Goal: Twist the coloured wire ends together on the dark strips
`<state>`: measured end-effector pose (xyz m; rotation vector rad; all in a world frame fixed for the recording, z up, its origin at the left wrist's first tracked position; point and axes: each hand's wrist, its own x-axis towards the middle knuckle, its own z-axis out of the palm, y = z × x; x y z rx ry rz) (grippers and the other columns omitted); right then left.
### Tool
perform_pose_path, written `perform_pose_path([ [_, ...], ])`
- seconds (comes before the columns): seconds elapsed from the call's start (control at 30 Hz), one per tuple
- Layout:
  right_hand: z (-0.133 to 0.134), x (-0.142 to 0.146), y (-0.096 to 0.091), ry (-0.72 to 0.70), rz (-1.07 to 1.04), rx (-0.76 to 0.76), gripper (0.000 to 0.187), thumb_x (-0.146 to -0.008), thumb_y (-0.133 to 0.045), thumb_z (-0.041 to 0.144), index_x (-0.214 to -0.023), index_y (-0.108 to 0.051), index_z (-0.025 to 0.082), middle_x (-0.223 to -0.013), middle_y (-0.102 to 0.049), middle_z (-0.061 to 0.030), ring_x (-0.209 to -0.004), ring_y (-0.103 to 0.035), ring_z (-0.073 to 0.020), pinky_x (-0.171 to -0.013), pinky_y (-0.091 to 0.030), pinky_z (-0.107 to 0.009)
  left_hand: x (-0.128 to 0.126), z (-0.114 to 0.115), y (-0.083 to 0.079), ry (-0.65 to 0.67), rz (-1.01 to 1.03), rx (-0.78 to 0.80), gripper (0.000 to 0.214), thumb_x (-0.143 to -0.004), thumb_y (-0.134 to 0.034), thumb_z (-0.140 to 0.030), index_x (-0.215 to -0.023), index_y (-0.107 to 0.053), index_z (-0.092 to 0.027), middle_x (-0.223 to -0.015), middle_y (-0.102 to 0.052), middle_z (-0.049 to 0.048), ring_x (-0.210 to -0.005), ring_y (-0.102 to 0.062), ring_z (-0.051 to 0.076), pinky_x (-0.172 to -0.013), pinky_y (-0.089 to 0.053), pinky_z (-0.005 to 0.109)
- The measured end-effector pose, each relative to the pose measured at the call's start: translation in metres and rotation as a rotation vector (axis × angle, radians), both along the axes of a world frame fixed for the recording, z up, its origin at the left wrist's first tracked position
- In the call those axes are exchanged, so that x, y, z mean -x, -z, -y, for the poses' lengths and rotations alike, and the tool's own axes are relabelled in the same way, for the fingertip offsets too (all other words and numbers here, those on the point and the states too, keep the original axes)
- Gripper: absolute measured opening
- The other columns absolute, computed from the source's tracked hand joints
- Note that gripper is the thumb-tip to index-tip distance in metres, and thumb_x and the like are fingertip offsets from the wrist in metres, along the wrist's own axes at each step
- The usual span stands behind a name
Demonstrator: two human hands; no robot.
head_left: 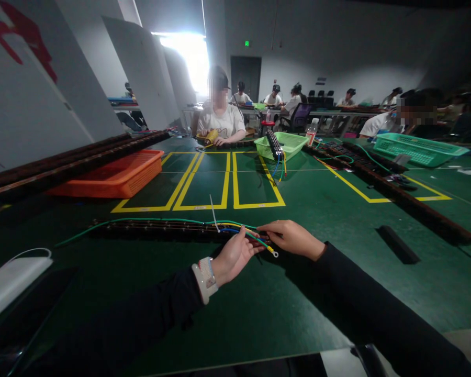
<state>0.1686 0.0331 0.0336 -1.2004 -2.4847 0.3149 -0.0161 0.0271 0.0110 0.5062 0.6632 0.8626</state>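
A long dark terminal strip (157,228) lies across the green table (298,293) in front of me. A bundle of green, yellow and blue wires (160,222) runs along it, with a white cable tie (214,212) sticking up. My left hand (233,255) is closed around the wire bundle near its free ends, which finish in a small ring terminal (275,254). My right hand (292,236) rests just right of it, fingers pinched on the same wires at the end of the strip.
An orange basket (113,175) stands at the left and a light green basket (280,144) at the back centre. Yellow tape rectangles (230,180) mark the table. A teal basket (418,147) is far right. Another strip (396,191) runs diagonally. Several people work at tables behind.
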Motion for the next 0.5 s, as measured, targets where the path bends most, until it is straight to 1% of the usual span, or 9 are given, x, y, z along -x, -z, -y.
perform_pose_path([
  [0.03,0.002,-0.001,-0.003,0.006,-0.023,-0.033,0.032,-0.090,-0.039,0.019,-0.112,-0.062,0.019,-0.098,-0.068,-0.0075,-0.086,-0.062,-0.0160,-0.075,-0.044,-0.026,0.000,0.000,0.001,-0.002,0.007,0.001,0.036,-0.093,-0.036,-0.036,-0.084,-0.059,-0.010,-0.085,-0.064,0.0121,-0.086,-0.062,0.019,-0.091,-0.044,0.039],
  [0.1,0.006,-0.003,-0.010,-0.034,-0.021,-0.076,0.029,-0.092,-0.041,0.029,-0.108,-0.061,0.017,-0.089,-0.067,-0.0075,-0.080,-0.061,-0.0159,-0.071,-0.043,-0.026,0.000,0.000,0.002,-0.005,0.022,0.007,0.034,-0.093,-0.037,-0.035,-0.084,-0.059,-0.010,-0.086,-0.065,0.0119,-0.085,-0.062,0.019,-0.091,-0.044,0.038],
  [0.17,0.010,-0.002,-0.015,-0.116,0.054,-0.104,0.034,-0.088,-0.049,0.042,-0.107,-0.060,0.016,-0.080,-0.066,-0.0062,-0.073,-0.060,-0.0164,-0.067,-0.042,-0.026,0.001,-0.001,0.003,0.000,0.029,0.005,0.034,-0.093,-0.037,-0.034,-0.082,-0.059,-0.010,-0.086,-0.065,0.0119,-0.086,-0.062,0.019,-0.091,-0.044,0.037],
  [0.2,0.012,0.000,-0.017,-0.151,0.106,-0.117,0.039,-0.085,-0.053,0.046,-0.109,-0.059,0.016,-0.078,-0.066,-0.0056,-0.071,-0.060,-0.0168,-0.065,-0.041,-0.027,0.000,-0.001,0.004,0.003,0.033,-0.001,0.035,-0.093,-0.037,-0.034,-0.081,-0.060,-0.010,-0.086,-0.066,0.0121,-0.087,-0.062,0.019,-0.091,-0.045,0.037],
  [0.27,0.015,0.003,-0.018,-0.183,0.190,-0.135,0.040,-0.084,-0.056,0.042,-0.115,-0.057,0.016,-0.078,-0.066,-0.0052,-0.071,-0.060,-0.0169,-0.065,-0.041,-0.027,0.000,-0.002,0.005,0.006,0.046,-0.018,0.036,-0.093,-0.036,-0.035,-0.083,-0.060,-0.010,-0.089,-0.066,0.0128,-0.090,-0.062,0.020,-0.091,-0.044,0.037],
  [0.33,0.015,0.005,-0.016,-0.188,0.218,-0.122,0.033,-0.087,-0.051,0.029,-0.118,-0.056,0.019,-0.082,-0.067,-0.0046,-0.073,-0.061,-0.0155,-0.066,-0.041,-0.026,0.000,-0.002,0.006,0.016,0.066,-0.033,0.036,-0.092,-0.038,-0.036,-0.086,-0.061,-0.010,-0.093,-0.066,0.0135,-0.093,-0.061,0.020,-0.092,-0.044,0.037],
  [0.37,0.015,0.005,-0.015,-0.186,0.212,-0.108,0.032,-0.088,-0.048,0.023,-0.119,-0.055,0.020,-0.085,-0.068,-0.0043,-0.074,-0.062,-0.0147,-0.067,-0.042,-0.026,-0.001,-0.003,0.006,0.021,0.075,-0.039,0.035,-0.092,-0.039,-0.036,-0.088,-0.061,-0.009,-0.094,-0.066,0.0139,-0.095,-0.061,0.020,-0.093,-0.043,0.037],
  [0.43,0.014,0.004,-0.014,-0.161,0.179,-0.102,0.035,-0.088,-0.046,0.017,-0.121,-0.055,0.020,-0.092,-0.068,-0.0047,-0.079,-0.062,-0.0140,-0.069,-0.043,-0.025,-0.001,-0.003,0.007,0.024,0.086,-0.050,0.035,-0.092,-0.039,-0.037,-0.091,-0.062,-0.009,-0.096,-0.066,0.0143,-0.098,-0.060,0.020,-0.094,-0.042,0.037],
  [0.5,0.012,0.002,-0.013,-0.095,0.143,-0.139,0.035,-0.087,-0.047,0.017,-0.121,-0.056,0.019,-0.094,-0.067,-0.0059,-0.081,-0.062,-0.0148,-0.070,-0.044,-0.025,-0.001,-0.002,0.007,0.013,0.083,-0.060,0.036,-0.092,-0.038,-0.036,-0.092,-0.062,-0.009,-0.096,-0.066,0.0146,-0.097,-0.060,0.020,-0.094,-0.042,0.038],
])
